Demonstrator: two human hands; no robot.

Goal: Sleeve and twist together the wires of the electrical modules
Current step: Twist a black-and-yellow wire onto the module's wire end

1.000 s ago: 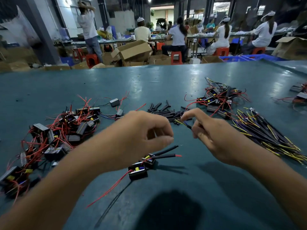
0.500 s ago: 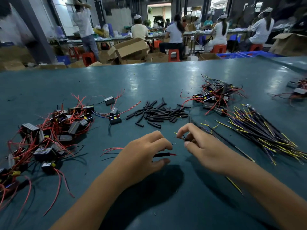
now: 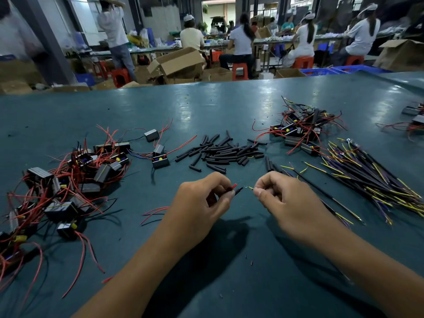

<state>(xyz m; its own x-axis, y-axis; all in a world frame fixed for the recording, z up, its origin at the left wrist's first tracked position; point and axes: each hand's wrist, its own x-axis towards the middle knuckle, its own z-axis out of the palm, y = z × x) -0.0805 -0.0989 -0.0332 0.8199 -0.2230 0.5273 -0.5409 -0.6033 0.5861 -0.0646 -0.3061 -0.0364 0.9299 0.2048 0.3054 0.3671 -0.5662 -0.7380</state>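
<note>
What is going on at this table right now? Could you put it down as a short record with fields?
Left hand: pinches red and black wire ends
Right hand: pinches a yellow-tipped wire
Wire tips: close, not yet touching
Black sleeves: loose heap behind the hands
Modules, left: pile with red wires
Modules, right: smaller pile
Yellow-tipped leads: bundle at right
Table: teal

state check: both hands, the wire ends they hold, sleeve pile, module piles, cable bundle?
left hand: pinches red and black wire ends.
right hand: pinches yellow wire tip; ends apart, untwisted.
sleeve pile: loose on table.
left module pile: tangled.
far module pile: heaped.
cable bundle: fanned flat.
</note>
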